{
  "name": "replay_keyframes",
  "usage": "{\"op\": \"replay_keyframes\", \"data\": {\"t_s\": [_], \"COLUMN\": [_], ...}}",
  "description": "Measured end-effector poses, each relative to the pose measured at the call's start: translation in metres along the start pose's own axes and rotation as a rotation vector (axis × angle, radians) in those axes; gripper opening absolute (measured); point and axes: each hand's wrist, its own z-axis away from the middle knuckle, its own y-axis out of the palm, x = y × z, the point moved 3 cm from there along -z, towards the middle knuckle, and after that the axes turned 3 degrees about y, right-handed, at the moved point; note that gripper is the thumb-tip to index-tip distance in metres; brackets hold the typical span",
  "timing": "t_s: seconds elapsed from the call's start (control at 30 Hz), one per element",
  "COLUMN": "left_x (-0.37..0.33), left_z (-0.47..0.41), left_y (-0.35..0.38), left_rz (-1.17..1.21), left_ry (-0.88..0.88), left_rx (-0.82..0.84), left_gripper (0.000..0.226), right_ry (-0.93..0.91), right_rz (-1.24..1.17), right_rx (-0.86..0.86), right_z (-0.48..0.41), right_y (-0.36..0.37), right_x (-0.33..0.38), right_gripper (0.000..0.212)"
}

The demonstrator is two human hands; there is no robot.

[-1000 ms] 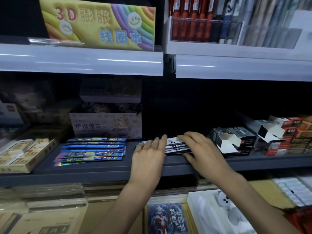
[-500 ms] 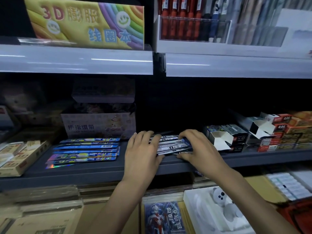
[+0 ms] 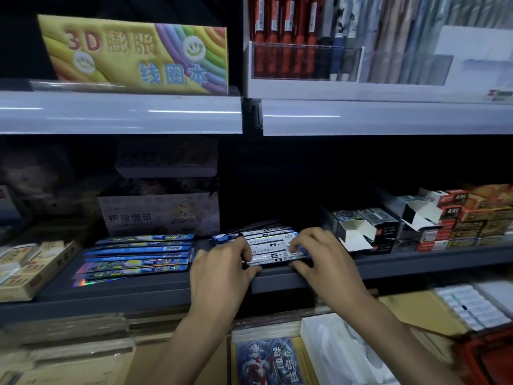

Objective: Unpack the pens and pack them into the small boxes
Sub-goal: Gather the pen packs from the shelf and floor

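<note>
A bunch of flat pen packets (image 3: pixel 270 247), blue with white label backs, lies on the dark middle shelf (image 3: pixel 277 282). My left hand (image 3: pixel 222 270) grips its left end, fingers curled over the top and thumb under the front edge. At the right end my right hand (image 3: pixel 319 257) holds the bunch the same way. A second fan of blue holographic pen packets (image 3: pixel 138 254) lies to the left. Small boxes (image 3: pixel 361 232) with open white flaps stand to the right of my hands.
Red and orange small boxes (image 3: pixel 466 218) are stacked at far right. A pastel carton (image 3: pixel 158 215) stands behind the left packets, tan boxes (image 3: pixel 30 268) at far left. Above are a colourful 3D book (image 3: pixel 138 54) and hanging pens (image 3: pixel 291 37). A lower shelf holds cards (image 3: pixel 266 359).
Both hands have drawn closer together and curled round the ends of the pen packet bunch, squaring it up near the shelf's front edge. The view has shifted slightly.
</note>
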Motion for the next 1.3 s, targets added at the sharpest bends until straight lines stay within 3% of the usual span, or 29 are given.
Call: {"op": "replay_keyframes", "data": {"t_s": [0.53,0.83,1.3], "left_x": [-0.005,-0.008,-0.009], "left_z": [0.02,0.022,0.032], "left_y": [0.001,0.01,0.008], "left_rz": [-0.075,-0.075,-0.084], "left_ry": [0.016,0.037,0.059], "left_rx": [-0.003,-0.028,-0.011], "left_gripper": [0.02,0.023,0.022], "right_ry": [0.098,0.161,0.18], "right_rz": [-0.155,-0.152,-0.125], "right_rx": [0.152,0.043,0.07], "right_z": [0.005,0.012,0.025], "right_y": [-0.007,-0.009,-0.011], "right_x": [0.009,0.009,0.012], "right_gripper": [0.042,0.028,0.024]}}
